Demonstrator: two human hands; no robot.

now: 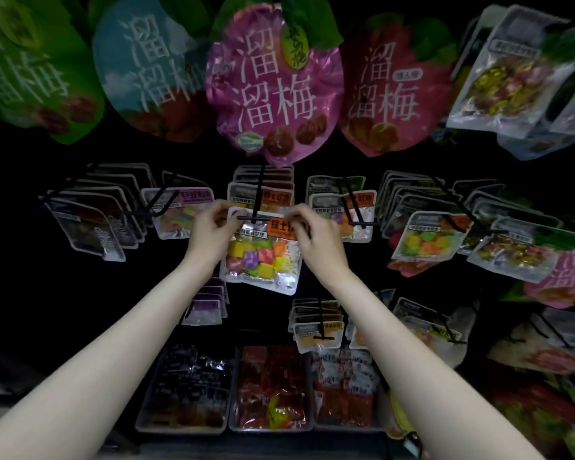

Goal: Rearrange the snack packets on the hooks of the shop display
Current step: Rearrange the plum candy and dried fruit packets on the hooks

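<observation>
A clear snack packet of coloured candy cubes with an orange label hangs at the front tip of a black hook in the middle row. My left hand pinches its top left corner. My right hand pinches its top right corner over the orange label. The packet's top edge sits right at the hook's crossbar. Similar packets hang behind it on the same hook.
Large round plum bags hang just above. Neighbouring hooks left and right carry more clear packets. Lower hooks and three trays of wrapped snacks sit below my arms. The surroundings are dark.
</observation>
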